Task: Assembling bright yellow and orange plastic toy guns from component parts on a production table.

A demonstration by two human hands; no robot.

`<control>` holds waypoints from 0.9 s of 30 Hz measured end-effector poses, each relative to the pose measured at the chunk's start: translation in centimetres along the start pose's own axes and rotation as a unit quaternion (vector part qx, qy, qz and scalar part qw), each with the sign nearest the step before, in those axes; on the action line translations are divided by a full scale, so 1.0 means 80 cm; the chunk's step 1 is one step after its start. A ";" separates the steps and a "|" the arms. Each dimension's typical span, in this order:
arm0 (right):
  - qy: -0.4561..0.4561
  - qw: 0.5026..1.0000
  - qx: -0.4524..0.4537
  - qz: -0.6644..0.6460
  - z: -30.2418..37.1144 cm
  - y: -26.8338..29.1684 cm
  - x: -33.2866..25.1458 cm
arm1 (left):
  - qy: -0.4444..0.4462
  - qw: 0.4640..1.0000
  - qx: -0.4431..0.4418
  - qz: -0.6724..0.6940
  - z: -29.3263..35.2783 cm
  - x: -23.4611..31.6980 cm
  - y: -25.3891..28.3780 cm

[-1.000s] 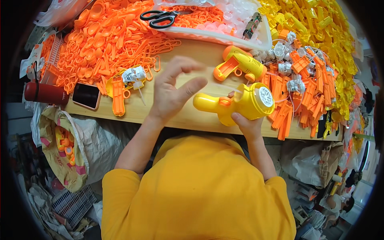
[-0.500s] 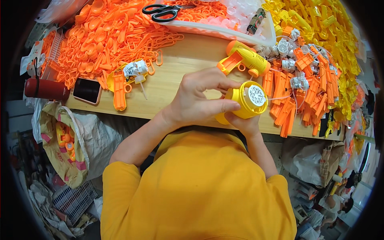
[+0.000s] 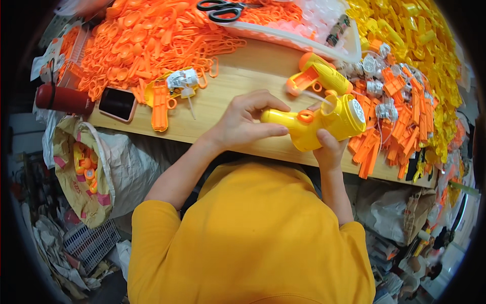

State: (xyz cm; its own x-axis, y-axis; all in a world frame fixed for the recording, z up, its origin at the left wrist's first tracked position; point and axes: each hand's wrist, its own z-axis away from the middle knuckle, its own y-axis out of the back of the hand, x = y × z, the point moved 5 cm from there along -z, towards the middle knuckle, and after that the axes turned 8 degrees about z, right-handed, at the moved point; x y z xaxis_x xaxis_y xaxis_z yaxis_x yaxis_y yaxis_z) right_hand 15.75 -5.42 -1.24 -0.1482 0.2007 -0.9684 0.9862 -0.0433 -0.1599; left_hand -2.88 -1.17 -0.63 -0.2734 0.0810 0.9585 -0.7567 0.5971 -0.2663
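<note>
Open-mouthed sack, one: short run of reddish printed letters on its tan surface, set aslant, small.

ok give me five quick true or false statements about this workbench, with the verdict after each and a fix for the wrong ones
1. The right hand holds the yellow toy. True.
2. The left hand is lying flat on the table. False: it is up at the toy's rounded handle.
3. The phone lies to the right of the red bottle. True.
4. The scissors lie on the heap of yellow parts. False: they are at the edge of the white tub.
5. The open sack has orange and yellow pieces in it. True.
</note>
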 end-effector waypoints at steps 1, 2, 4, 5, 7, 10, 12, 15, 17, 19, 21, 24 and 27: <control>-0.017 1.000 0.010 -0.018 -0.002 -0.001 -0.002 | -0.022 1.000 0.011 -0.009 0.001 0.000 -0.002; -0.009 1.000 -0.008 -0.028 -0.005 -0.006 -0.002 | -0.030 0.999 0.021 -0.020 0.001 -0.003 0.001; -0.031 0.999 0.035 0.025 -0.001 0.000 0.005 | 0.030 0.998 0.044 0.015 0.002 -0.016 0.006; -0.033 0.999 0.040 0.015 0.000 -0.004 0.005 | 0.022 0.998 0.042 0.047 0.004 -0.021 0.008; -0.024 0.999 0.030 -0.002 -0.001 -0.011 0.005 | 0.024 0.997 0.027 0.074 0.008 -0.015 0.012; -0.028 0.999 0.016 0.028 -0.003 -0.017 0.012 | 0.070 0.983 -0.016 -0.171 0.018 0.025 0.026; -0.024 0.997 0.005 0.073 -0.007 -0.030 0.006 | 0.030 0.981 0.002 -0.193 0.023 0.042 0.048; -0.047 0.996 -0.015 0.069 -0.012 -0.032 0.021 | -0.055 0.939 0.218 -0.262 0.015 0.091 0.127; -0.069 0.996 -0.018 0.046 -0.014 -0.038 0.026 | -0.132 0.870 0.329 -0.343 0.009 0.117 0.190; -0.075 0.994 -0.025 0.069 -0.015 -0.042 0.028 | -0.163 0.781 0.386 -0.463 -0.004 0.131 0.244; -0.082 0.992 -0.033 0.092 -0.013 -0.043 0.031 | -0.168 0.735 0.399 -0.522 -0.018 0.127 0.278; -0.081 0.990 -0.031 0.107 -0.010 -0.040 0.030 | -0.095 0.636 0.404 -0.650 -0.042 0.115 0.297; -0.074 0.991 -0.025 0.110 -0.006 -0.032 0.021 | -0.061 0.641 0.385 -0.661 -0.054 0.108 0.315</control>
State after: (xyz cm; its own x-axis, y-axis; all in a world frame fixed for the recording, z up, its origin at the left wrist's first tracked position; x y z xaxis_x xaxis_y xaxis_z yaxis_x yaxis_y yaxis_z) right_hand 12.97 -4.45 -2.39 0.0655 0.0454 -0.9968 0.9977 -0.0212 0.0646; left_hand -21.70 18.01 1.36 0.9008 -0.1808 0.3948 -0.4301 -0.4963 0.7541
